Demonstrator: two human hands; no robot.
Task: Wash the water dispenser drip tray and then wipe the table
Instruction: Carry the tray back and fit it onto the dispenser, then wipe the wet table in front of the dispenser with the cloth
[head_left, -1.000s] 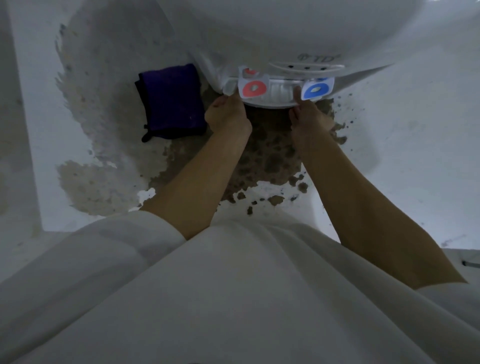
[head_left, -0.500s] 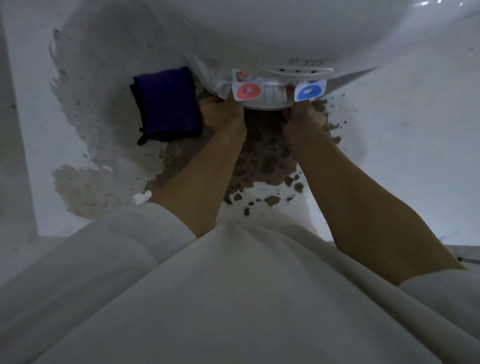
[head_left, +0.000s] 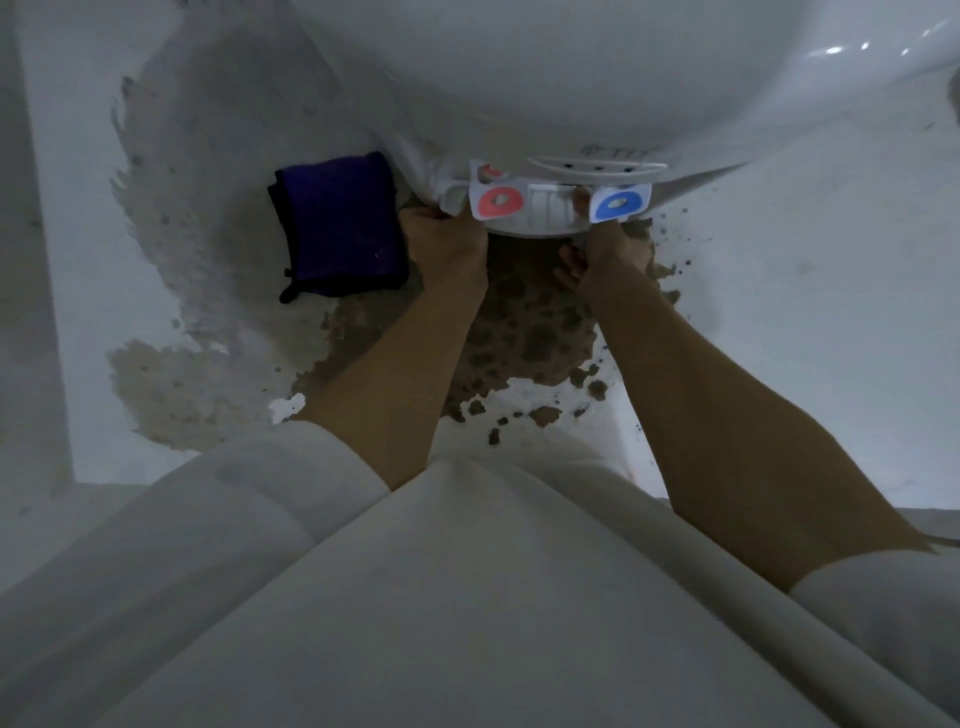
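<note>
The white drip tray (head_left: 545, 215) juts out under the white water dispenser (head_left: 571, 78), below a red tap tab (head_left: 497, 201) and a blue tap tab (head_left: 619, 202). My left hand (head_left: 444, 244) grips the tray's left end. My right hand (head_left: 610, 249) holds its right end, with a finger over the rim by the blue tab. A folded purple cloth (head_left: 340, 223) lies on the table to the left of my left hand.
The white table top (head_left: 805, 312) is worn, with a brown peeled patch (head_left: 524, 332) under the tray and a grey stained area (head_left: 171, 270) on the left. The table's near edge runs along the bottom left. My white garment fills the lower frame.
Both hands have closed in on the drip tray's ends and now grip it. The view has shifted slightly.
</note>
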